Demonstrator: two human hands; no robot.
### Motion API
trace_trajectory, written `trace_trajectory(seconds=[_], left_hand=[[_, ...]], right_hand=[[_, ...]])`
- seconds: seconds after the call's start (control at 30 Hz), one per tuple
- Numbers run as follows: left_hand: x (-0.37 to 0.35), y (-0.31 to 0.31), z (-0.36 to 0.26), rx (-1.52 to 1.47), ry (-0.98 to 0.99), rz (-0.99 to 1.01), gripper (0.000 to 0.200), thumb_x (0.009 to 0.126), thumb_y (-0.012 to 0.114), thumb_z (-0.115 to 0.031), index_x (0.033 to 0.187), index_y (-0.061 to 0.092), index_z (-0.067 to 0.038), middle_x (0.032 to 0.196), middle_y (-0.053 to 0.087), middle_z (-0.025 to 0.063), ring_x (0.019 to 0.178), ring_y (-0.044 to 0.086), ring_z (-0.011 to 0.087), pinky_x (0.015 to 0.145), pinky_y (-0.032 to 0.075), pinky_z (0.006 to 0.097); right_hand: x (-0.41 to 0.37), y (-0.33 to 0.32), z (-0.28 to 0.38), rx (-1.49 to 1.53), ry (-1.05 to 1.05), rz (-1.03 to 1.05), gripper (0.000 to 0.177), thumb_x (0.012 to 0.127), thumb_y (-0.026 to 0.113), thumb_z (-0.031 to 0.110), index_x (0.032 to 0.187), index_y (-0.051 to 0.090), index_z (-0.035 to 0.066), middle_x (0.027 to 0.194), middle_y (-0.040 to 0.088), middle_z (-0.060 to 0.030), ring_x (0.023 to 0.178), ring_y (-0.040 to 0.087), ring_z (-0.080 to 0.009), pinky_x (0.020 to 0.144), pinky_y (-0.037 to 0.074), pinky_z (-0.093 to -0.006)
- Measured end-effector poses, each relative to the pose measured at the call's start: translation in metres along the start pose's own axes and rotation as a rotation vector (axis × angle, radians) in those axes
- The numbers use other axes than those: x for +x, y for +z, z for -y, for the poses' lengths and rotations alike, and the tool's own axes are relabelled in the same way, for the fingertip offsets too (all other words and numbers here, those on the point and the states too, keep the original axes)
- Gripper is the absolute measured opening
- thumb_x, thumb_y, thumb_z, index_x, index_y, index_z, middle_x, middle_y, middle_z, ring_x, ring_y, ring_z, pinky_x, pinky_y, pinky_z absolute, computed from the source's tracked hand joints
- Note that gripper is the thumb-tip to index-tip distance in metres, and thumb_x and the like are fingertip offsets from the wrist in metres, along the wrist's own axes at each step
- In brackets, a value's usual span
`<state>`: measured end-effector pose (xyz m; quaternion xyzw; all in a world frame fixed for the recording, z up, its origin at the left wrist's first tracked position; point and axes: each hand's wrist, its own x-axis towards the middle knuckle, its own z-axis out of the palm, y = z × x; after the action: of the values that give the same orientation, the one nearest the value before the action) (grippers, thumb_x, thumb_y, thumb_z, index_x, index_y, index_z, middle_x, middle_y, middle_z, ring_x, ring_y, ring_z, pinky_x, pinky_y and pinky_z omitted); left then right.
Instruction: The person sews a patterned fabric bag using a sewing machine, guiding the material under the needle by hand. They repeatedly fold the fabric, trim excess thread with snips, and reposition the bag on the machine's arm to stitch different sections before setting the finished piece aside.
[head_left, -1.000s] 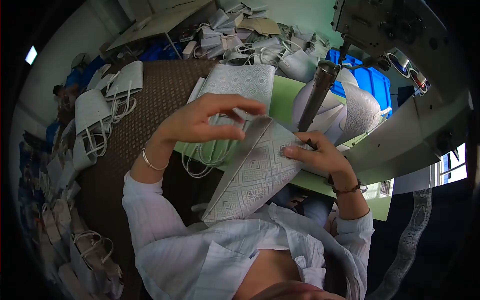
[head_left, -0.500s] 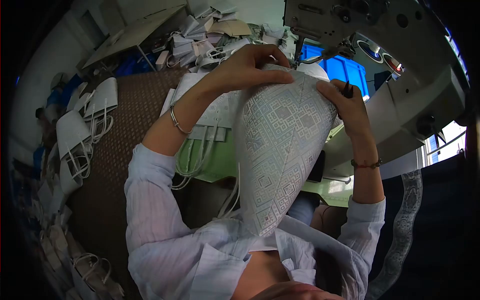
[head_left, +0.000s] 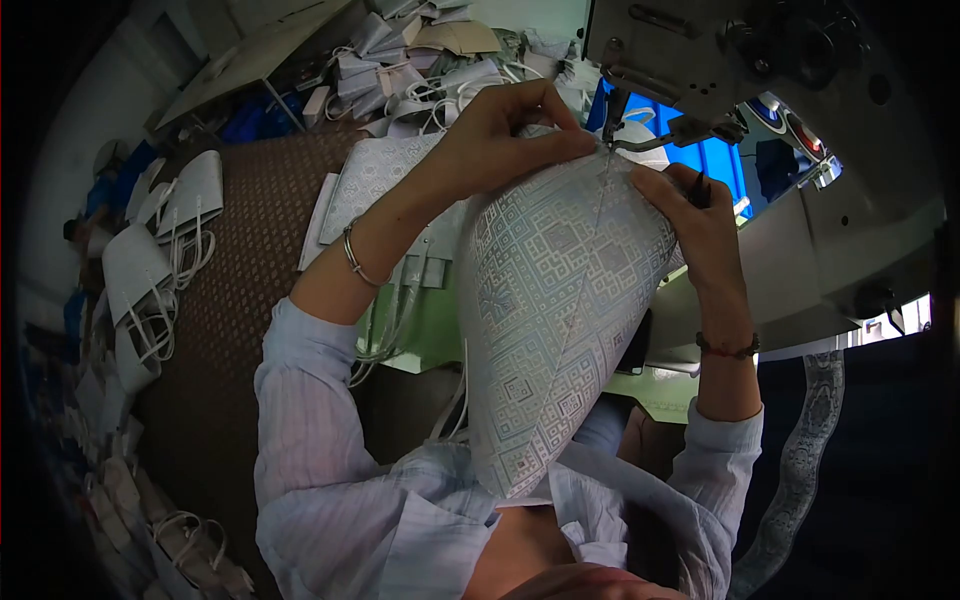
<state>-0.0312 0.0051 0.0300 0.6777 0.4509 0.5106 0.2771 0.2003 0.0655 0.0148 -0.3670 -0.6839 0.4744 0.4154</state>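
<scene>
A pale patterned fabric piece [head_left: 560,320] hangs in a pointed shape from the sewing machine [head_left: 720,70] toward my chest. At its upper left edge, my left hand [head_left: 515,135] pinches the material between thumb and fingers, close beside the machine's needle area [head_left: 611,140]. On the upper right edge, my right hand [head_left: 695,205] grips the same piece with the thumb on top. A small dark pointed tool [head_left: 700,190] shows at the fingers of that hand. The fabric's far edge is partly hidden by my left hand.
White corded bags [head_left: 190,205] lie on the brown patterned surface [head_left: 265,220] at left. More patterned pieces [head_left: 385,165] rest beyond my left forearm. A heap of white pieces [head_left: 400,65] and a blue crate [head_left: 715,165] are farther back.
The view has shifted slightly. Both hands and the fabric's top edge are closer to the needle area, and my left fingertips have moved a little right along the fabric.
</scene>
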Motion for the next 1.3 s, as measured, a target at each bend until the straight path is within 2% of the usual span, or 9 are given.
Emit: trace_trajectory(seconds=[0.07,0.3,0.37,0.7,0.77,0.8,0.87,1.07,1.3], left_hand=[[-0.004,0.001,-0.004,0.037,0.048,0.007,0.011,0.083,0.073,-0.010,0.088,0.065,-0.004,0.084,0.067,0.0023,0.083,0.064,0.0085,0.077,0.051,0.0231],[-0.003,0.002,-0.002,0.056,0.065,-0.008,0.010,0.083,0.073,-0.010,0.087,0.065,-0.004,0.083,0.067,0.0025,0.083,0.064,0.0088,0.077,0.051,0.0230],[-0.002,0.002,-0.001,0.057,0.049,-0.007,0.010,0.084,0.073,-0.010,0.086,0.065,-0.004,0.083,0.068,0.0026,0.083,0.064,0.0088,0.076,0.051,0.0230],[0.002,0.002,-0.002,0.042,0.013,-0.026,0.011,0.086,0.071,-0.013,0.084,0.064,-0.005,0.079,0.067,0.0006,0.074,0.061,0.0043,0.065,0.048,0.0179],[0.000,0.004,-0.003,-0.017,-0.007,-0.056,0.016,0.082,0.074,-0.016,0.080,0.064,-0.004,0.071,0.063,-0.0020,0.067,0.055,0.0019,0.061,0.044,0.0189],[0.002,0.003,-0.002,-0.017,-0.004,-0.055,0.016,0.082,0.074,-0.016,0.080,0.064,-0.004,0.071,0.063,-0.0020,0.067,0.055,0.0019,0.061,0.044,0.0189],[0.003,0.003,0.002,0.007,0.054,-0.036,0.014,0.086,0.071,-0.017,0.081,0.063,-0.006,0.070,0.061,-0.0038,0.065,0.052,-0.0010,0.055,0.038,0.0157],[0.003,0.001,-0.002,0.041,-0.019,-0.036,0.020,0.084,0.074,-0.020,0.077,0.062,-0.005,0.069,0.061,-0.0037,0.064,0.052,0.0002,0.058,0.041,0.0179],[0.005,0.002,-0.002,0.039,-0.009,-0.029,0.020,0.084,0.073,-0.020,0.078,0.061,-0.005,0.068,0.060,-0.0039,0.064,0.051,0.0000,0.057,0.040,0.0177]], right_hand=[[-0.004,-0.002,0.001,0.011,0.077,0.056,0.042,0.071,0.083,0.031,0.089,0.068,-0.005,0.080,0.062,-0.0040,0.072,0.057,-0.0117,0.071,0.043,-0.0236],[-0.007,-0.001,0.005,0.002,0.080,0.054,0.039,0.072,0.082,0.030,0.087,0.068,-0.004,0.077,0.062,-0.0029,0.069,0.055,-0.0098,0.068,0.042,-0.0229],[-0.006,-0.001,0.000,-0.009,-0.025,0.056,0.034,0.078,0.078,0.031,0.081,0.070,-0.002,0.068,0.060,0.0010,0.060,0.050,-0.0052,0.057,0.038,-0.0209],[-0.002,-0.002,0.006,-0.013,-0.041,0.020,0.032,0.076,0.080,0.028,0.080,0.069,-0.002,0.070,0.060,0.0015,0.063,0.050,-0.0053,0.058,0.038,-0.0213],[-0.002,-0.002,0.006,-0.008,0.086,0.013,0.040,0.071,0.084,0.027,0.092,0.068,-0.002,0.082,0.063,-0.0027,0.073,0.057,-0.0108,0.070,0.043,-0.0256],[0.000,-0.002,0.006,-0.009,0.084,0.011,0.040,0.071,0.084,0.027,0.092,0.068,-0.002,0.082,0.063,-0.0027,0.073,0.057,-0.0108,0.070,0.043,-0.0256],[0.002,-0.001,0.004,0.048,-0.015,0.032,0.026,0.078,0.079,0.024,0.083,0.071,0.000,0.071,0.062,0.0006,0.064,0.052,-0.0062,0.061,0.040,-0.0206],[0.006,-0.005,0.000,0.107,-0.059,0.124,0.021,0.081,0.076,0.020,0.092,0.073,0.002,0.077,0.067,-0.0012,0.069,0.058,-0.0064,0.065,0.043,-0.0202],[0.008,-0.006,0.002,0.153,-0.086,0.160,0.020,0.082,0.074,0.019,0.093,0.074,0.002,0.078,0.068,-0.0012,0.070,0.059,-0.0061,0.066,0.044,-0.0209]])
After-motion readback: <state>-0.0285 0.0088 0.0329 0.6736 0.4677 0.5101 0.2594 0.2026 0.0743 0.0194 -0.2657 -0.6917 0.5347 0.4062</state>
